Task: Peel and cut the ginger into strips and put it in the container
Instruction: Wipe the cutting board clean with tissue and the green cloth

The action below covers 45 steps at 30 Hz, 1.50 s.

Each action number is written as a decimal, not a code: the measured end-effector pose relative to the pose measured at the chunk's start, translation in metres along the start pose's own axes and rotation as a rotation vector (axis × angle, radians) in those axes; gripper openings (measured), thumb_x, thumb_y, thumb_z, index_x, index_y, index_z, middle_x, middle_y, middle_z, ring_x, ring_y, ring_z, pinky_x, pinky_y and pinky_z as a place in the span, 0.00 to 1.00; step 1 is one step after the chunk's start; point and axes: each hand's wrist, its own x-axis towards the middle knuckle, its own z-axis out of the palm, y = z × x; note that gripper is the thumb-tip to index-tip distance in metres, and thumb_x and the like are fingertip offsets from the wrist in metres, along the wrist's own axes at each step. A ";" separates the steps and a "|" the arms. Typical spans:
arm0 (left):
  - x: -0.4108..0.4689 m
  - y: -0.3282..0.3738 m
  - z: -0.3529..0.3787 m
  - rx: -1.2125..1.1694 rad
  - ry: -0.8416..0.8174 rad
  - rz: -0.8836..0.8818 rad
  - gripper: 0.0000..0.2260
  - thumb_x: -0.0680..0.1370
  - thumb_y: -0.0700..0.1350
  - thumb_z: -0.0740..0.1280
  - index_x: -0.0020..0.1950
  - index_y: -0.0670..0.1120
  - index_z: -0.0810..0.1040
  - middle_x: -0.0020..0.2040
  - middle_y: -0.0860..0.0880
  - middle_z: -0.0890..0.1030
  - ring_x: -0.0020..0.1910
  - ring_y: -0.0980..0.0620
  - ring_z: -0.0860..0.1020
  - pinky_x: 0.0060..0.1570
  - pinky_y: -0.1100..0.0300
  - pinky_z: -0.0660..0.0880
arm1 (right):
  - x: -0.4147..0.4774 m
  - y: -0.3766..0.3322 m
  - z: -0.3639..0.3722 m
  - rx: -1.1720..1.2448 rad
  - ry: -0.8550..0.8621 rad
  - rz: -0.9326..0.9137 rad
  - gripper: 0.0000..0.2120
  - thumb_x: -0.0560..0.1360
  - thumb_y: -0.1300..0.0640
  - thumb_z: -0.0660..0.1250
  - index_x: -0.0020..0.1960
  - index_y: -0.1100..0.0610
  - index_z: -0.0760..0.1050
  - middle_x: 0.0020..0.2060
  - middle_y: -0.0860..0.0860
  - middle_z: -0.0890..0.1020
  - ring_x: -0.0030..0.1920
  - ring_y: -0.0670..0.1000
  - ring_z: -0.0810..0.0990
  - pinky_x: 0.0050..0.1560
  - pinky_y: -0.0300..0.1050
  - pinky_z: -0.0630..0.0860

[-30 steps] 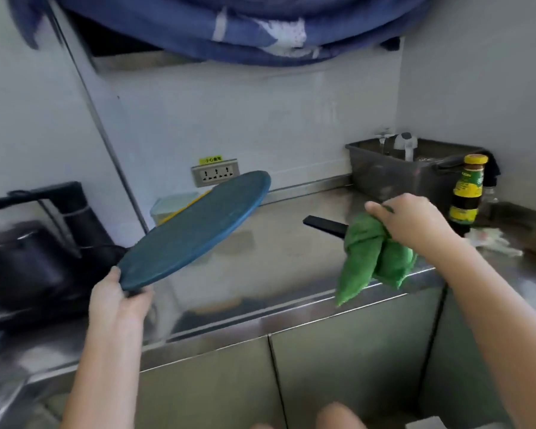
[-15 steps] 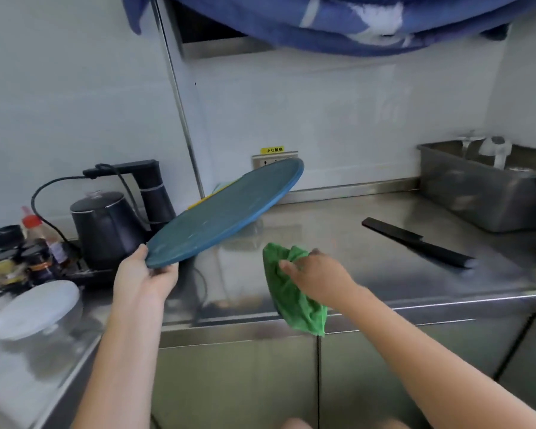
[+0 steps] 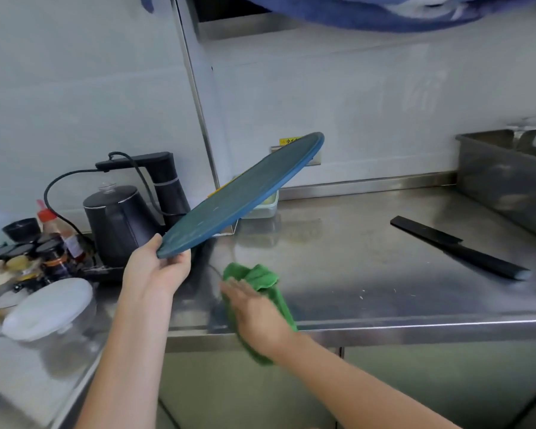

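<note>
cutting board [image 3: 242, 193] dark blue | cloth [image 3: 260, 278] green | knife [image 3: 455, 250] black | kettle [image 3: 118, 221] black

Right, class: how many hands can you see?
2. The left hand grips the board by its near edge; the right hand rests on the cloth at the counter edge.

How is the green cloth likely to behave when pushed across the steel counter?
Probably floppy: the green cloth bunches in folds ahead of the right hand and droops over the counter edge. It likely slides easily, since the steel looks smooth and glossy. Being thin fabric, it seems light and unlikely to roll or tip.
</note>
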 end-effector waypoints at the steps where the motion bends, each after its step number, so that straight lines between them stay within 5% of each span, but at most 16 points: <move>1: 0.002 -0.002 0.001 0.005 -0.007 -0.004 0.06 0.82 0.40 0.59 0.50 0.38 0.71 0.60 0.44 0.78 0.58 0.46 0.79 0.49 0.57 0.80 | 0.003 -0.005 0.008 -0.056 -0.086 -0.042 0.25 0.81 0.62 0.51 0.78 0.53 0.54 0.77 0.56 0.54 0.77 0.54 0.49 0.77 0.47 0.44; 5: 0.011 -0.016 0.010 0.027 -0.010 -0.012 0.05 0.82 0.40 0.60 0.49 0.39 0.72 0.48 0.45 0.79 0.48 0.48 0.81 0.28 0.59 0.79 | 0.013 0.000 0.012 -0.271 -0.237 -0.018 0.23 0.83 0.48 0.44 0.78 0.45 0.51 0.78 0.51 0.49 0.77 0.55 0.43 0.76 0.53 0.42; 13: 0.025 -0.034 0.012 0.050 0.005 0.011 0.06 0.82 0.40 0.59 0.48 0.39 0.73 0.46 0.46 0.79 0.41 0.49 0.81 0.24 0.60 0.76 | -0.013 0.076 -0.040 -0.323 -0.116 0.186 0.23 0.83 0.48 0.46 0.78 0.44 0.50 0.78 0.50 0.53 0.77 0.55 0.47 0.75 0.53 0.45; 18: 0.041 -0.041 0.005 0.029 0.001 -0.027 0.06 0.82 0.40 0.59 0.51 0.40 0.73 0.47 0.47 0.80 0.41 0.50 0.81 0.28 0.60 0.78 | -0.063 0.156 -0.101 -0.398 -0.030 0.438 0.24 0.83 0.48 0.46 0.78 0.48 0.48 0.78 0.48 0.52 0.77 0.54 0.48 0.75 0.50 0.48; 22: 0.054 -0.049 -0.010 0.026 0.018 -0.078 0.08 0.82 0.40 0.58 0.59 0.41 0.73 0.55 0.48 0.80 0.54 0.51 0.81 0.48 0.61 0.79 | -0.102 0.185 -0.135 -0.434 0.006 0.567 0.24 0.84 0.49 0.46 0.78 0.47 0.46 0.78 0.47 0.51 0.78 0.53 0.48 0.75 0.49 0.46; 26: 0.048 -0.062 -0.008 0.269 -0.008 0.011 0.10 0.83 0.41 0.55 0.44 0.45 0.72 0.30 0.52 0.81 0.33 0.57 0.81 0.36 0.62 0.78 | -0.130 0.184 -0.145 -0.267 -0.067 0.293 0.23 0.82 0.42 0.47 0.75 0.38 0.48 0.76 0.39 0.55 0.77 0.47 0.46 0.74 0.39 0.43; 29: 0.049 -0.067 -0.009 0.484 -0.030 0.054 0.10 0.83 0.44 0.55 0.45 0.46 0.73 0.40 0.50 0.81 0.41 0.52 0.79 0.49 0.54 0.75 | -0.133 0.185 -0.149 -0.268 -0.199 0.150 0.27 0.75 0.31 0.36 0.73 0.33 0.47 0.75 0.38 0.53 0.76 0.44 0.43 0.74 0.39 0.41; 31: 0.051 -0.066 -0.012 0.645 -0.016 0.074 0.11 0.83 0.46 0.55 0.46 0.45 0.73 0.48 0.49 0.79 0.47 0.48 0.77 0.55 0.50 0.71 | -0.122 0.191 -0.151 -0.307 -0.225 0.157 0.26 0.76 0.34 0.38 0.74 0.34 0.47 0.76 0.39 0.52 0.76 0.46 0.44 0.75 0.43 0.42; 37: 0.055 -0.055 -0.027 0.841 0.015 0.062 0.11 0.83 0.48 0.56 0.46 0.48 0.75 0.27 0.53 0.81 0.38 0.51 0.77 0.53 0.51 0.69 | -0.061 0.207 -0.146 -0.417 -0.180 0.300 0.23 0.84 0.47 0.46 0.78 0.43 0.49 0.78 0.46 0.53 0.77 0.55 0.48 0.75 0.52 0.46; 41: 0.060 -0.055 -0.030 0.879 0.053 0.061 0.10 0.82 0.48 0.57 0.46 0.48 0.75 0.38 0.49 0.81 0.39 0.51 0.75 0.54 0.51 0.68 | -0.022 0.221 -0.143 -0.406 -0.113 0.415 0.23 0.83 0.46 0.44 0.78 0.42 0.48 0.78 0.47 0.54 0.77 0.56 0.49 0.75 0.56 0.46; 45: 0.066 -0.072 -0.037 0.853 0.105 0.046 0.11 0.82 0.49 0.58 0.59 0.46 0.74 0.54 0.47 0.77 0.48 0.46 0.77 0.51 0.49 0.69 | -0.007 0.229 -0.142 -0.394 -0.064 0.561 0.24 0.83 0.46 0.43 0.78 0.43 0.48 0.78 0.49 0.52 0.77 0.57 0.47 0.75 0.59 0.45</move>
